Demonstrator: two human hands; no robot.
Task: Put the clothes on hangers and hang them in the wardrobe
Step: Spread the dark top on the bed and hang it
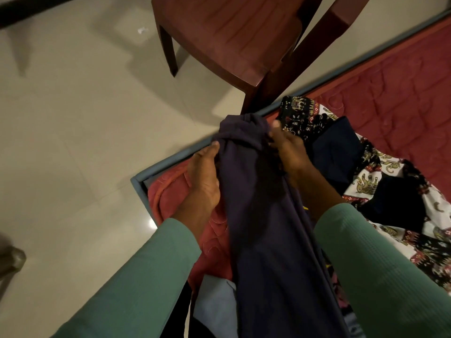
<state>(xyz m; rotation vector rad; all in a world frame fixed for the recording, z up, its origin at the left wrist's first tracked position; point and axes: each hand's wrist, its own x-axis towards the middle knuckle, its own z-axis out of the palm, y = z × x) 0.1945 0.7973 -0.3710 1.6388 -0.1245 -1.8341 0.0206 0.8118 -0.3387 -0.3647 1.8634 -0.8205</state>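
Note:
A dark purple-navy garment (263, 215) hangs lengthwise in front of me over the corner of the bed. My left hand (203, 176) grips its bunched top edge from the left side. My right hand (288, 152) pinches the same top edge from the right, thumb up. Both arms wear green sleeves. To the right on the bed lies a printed cloth with elephants (380, 176), and a dark navy garment (341, 152) lies on top of it. No hanger or wardrobe is in view.
A red quilted mattress (390, 89) sits in a blue-grey bed frame (170, 159). A dark red plastic chair (231, 37) stands on the pale tiled floor (73, 142) just beyond the bed corner. Pale blue fabric (217, 306) lies under the held garment.

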